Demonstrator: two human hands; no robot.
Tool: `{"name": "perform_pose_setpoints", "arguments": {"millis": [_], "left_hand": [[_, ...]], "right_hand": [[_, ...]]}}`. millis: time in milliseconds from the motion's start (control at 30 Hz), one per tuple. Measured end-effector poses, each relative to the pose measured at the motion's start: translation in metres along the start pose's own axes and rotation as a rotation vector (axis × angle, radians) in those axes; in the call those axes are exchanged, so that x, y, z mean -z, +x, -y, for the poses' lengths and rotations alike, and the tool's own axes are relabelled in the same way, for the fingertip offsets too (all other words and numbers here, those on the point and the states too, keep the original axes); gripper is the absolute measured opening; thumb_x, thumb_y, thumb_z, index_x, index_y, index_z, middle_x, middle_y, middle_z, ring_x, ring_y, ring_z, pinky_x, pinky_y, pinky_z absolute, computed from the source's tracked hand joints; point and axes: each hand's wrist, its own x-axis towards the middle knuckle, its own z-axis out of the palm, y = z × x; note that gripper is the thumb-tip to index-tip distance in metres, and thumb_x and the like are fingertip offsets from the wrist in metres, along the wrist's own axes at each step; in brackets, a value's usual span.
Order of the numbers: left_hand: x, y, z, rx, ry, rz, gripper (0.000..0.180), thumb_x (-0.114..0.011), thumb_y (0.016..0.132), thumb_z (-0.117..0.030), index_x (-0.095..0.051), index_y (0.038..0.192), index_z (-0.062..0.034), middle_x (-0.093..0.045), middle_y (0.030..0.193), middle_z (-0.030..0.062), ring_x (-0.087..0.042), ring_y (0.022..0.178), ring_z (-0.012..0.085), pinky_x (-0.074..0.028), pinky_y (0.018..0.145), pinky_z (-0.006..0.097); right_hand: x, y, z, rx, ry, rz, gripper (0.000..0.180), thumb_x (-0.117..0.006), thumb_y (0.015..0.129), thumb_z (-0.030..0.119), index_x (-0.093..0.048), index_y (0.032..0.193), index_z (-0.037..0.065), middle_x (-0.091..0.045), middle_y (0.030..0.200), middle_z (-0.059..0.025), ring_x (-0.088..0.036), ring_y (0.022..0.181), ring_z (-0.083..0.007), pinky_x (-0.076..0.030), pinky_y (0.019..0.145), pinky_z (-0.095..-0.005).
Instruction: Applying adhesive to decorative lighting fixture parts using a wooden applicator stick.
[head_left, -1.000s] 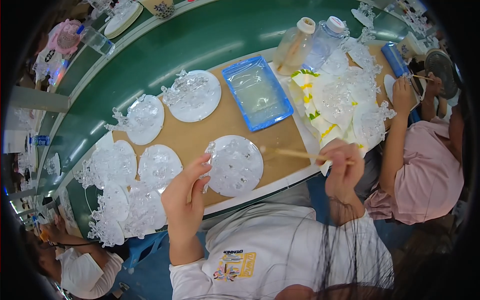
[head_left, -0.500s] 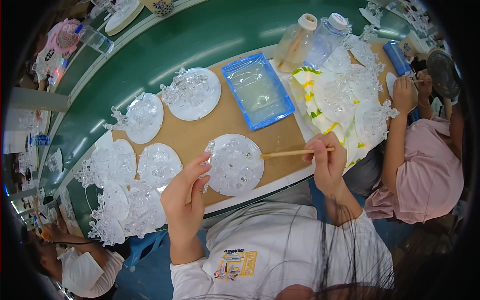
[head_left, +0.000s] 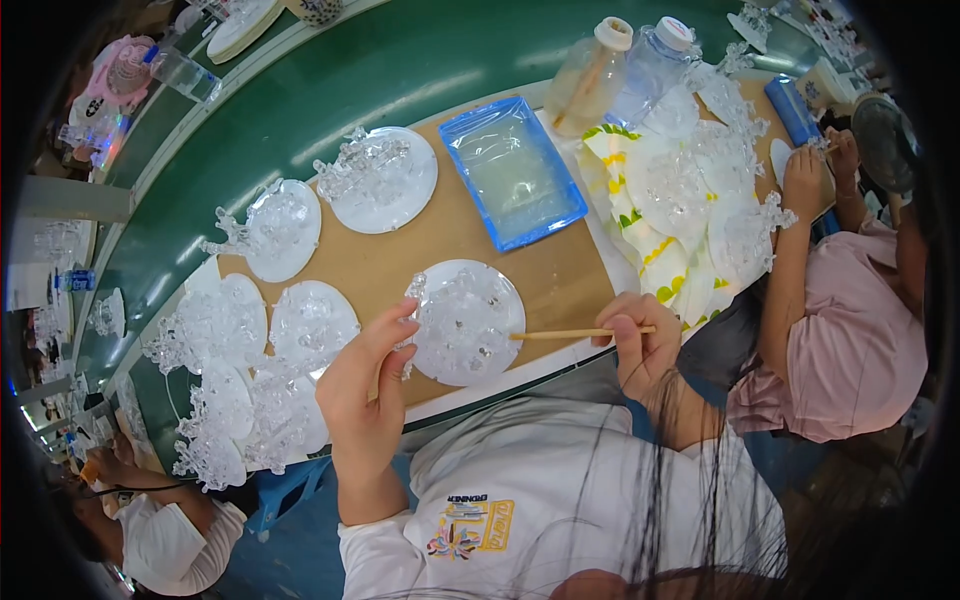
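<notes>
Plate (head_left: 500, 365) lies on board (head_left: 565, 290), between left hand (head_left: 362, 395) and right hand (head_left: 642, 345). Tray (head_left: 545, 234) sits behind it, to the right. Two bottles (head_left: 590, 95) stand farther back, right of tray.

I look through the left one of two wide cameras on a worker's head. It points down and a bit forward, so the white T-shirt (head_left: 590, 490) sits very near, at the bottom. The left hand (head_left: 362, 390) and right hand (head_left: 643, 350) are close too, around the middle. The green table (head_left: 290, 130) bends away toward the top, farther off.
</notes>
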Motion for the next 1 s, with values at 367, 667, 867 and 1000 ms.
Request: {"name": "perform_pose_setpoints", "arguments": {"millis": [367, 667, 867, 1000], "left_hand": [[0.005, 0.001, -0.001, 0.034, -0.044, 0.030, 0.034, -0.056, 0.076, 0.020, -0.063, 0.104, 0.0015, -0.067, 0.109, 0.0138, -0.065, 0.101, 0.0225, -0.054, 0.081, 0.029], [0.005, -0.002, -0.001, 0.075, -0.056, 0.044, 0.031, -0.060, 0.079, 0.015, -0.062, 0.106, 0.0007, -0.067, 0.109, 0.0128, -0.063, 0.103, 0.0206, -0.052, 0.086, 0.030], [0.007, -0.003, 0.000, 0.071, -0.081, 0.051, 0.032, -0.059, 0.080, 0.015, -0.062, 0.107, 0.0000, -0.066, 0.111, 0.0133, -0.062, 0.106, 0.0209, -0.051, 0.088, 0.030], [0.008, -0.007, -0.001, 0.091, -0.084, 0.041, 0.034, -0.058, 0.079, 0.017, -0.062, 0.108, 0.0004, -0.066, 0.112, 0.0137, -0.062, 0.107, 0.0215, -0.051, 0.089, 0.030]], "right_hand": [[-0.002, -0.010, 0.000, 0.037, 0.051, -0.152, 0.013, -0.048, 0.093, 0.004, -0.053, 0.081, -0.001, -0.061, 0.072, -0.0122, -0.056, 0.054, -0.0150, -0.044, 0.051, -0.0248], [-0.014, -0.028, 0.008, 0.054, 0.012, 0.043, 0.014, -0.051, 0.091, 0.006, -0.052, 0.078, 0.001, -0.061, 0.069, -0.0122, -0.055, 0.053, -0.0174, -0.043, 0.049, -0.0263], [-0.006, -0.016, 0.004, 0.104, 0.017, -0.143, 0.014, -0.047, 0.094, 0.006, -0.051, 0.083, 0.000, -0.059, 0.068, -0.0097, -0.052, 0.053, -0.0139, -0.042, 0.049, -0.0254], [-0.005, -0.027, 0.002, 0.120, -0.027, -0.109, 0.014, -0.048, 0.094, 0.007, -0.052, 0.081, 0.002, -0.060, 0.069, -0.0100, -0.055, 0.053, -0.0157, -0.042, 0.049, -0.0252]]}}
